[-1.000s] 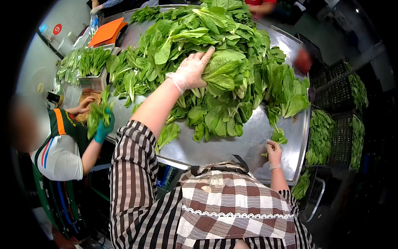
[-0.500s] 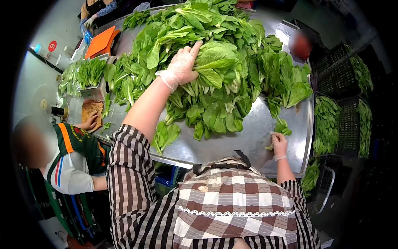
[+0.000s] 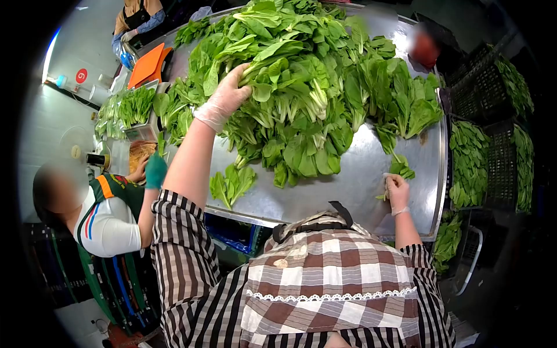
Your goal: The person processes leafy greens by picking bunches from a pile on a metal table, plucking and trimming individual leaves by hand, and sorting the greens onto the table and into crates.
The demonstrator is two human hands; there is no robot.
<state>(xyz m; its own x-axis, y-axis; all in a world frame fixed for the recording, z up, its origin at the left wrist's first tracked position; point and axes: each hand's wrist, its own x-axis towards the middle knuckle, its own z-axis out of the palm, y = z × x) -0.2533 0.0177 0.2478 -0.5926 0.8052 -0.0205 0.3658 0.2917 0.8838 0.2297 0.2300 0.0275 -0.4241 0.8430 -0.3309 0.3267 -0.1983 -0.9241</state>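
Clearly, the greens make one big heap from the top centre down to the middle of the frame, spilling toward the right across the metal tabletop. Both of the person's hands wear thin, clear gloves. At upper centre, the left hand reaches against the heap's left side, thumb apart from the fingers; leaves hide the fingertips, so whether it grips any cannot be told. Right of centre, the right hand is low over the tabletop with its fingers curled in, a leaf scrap just beside them; whether they pinch it is unclear. A small bunch lies apart, left of centre, near the tabletop's front edge. At the left of the frame, a co-worker's hand wears a green glove, below a metal box with more leaves on it. An orange panel stands at upper left, and black crates line the right.
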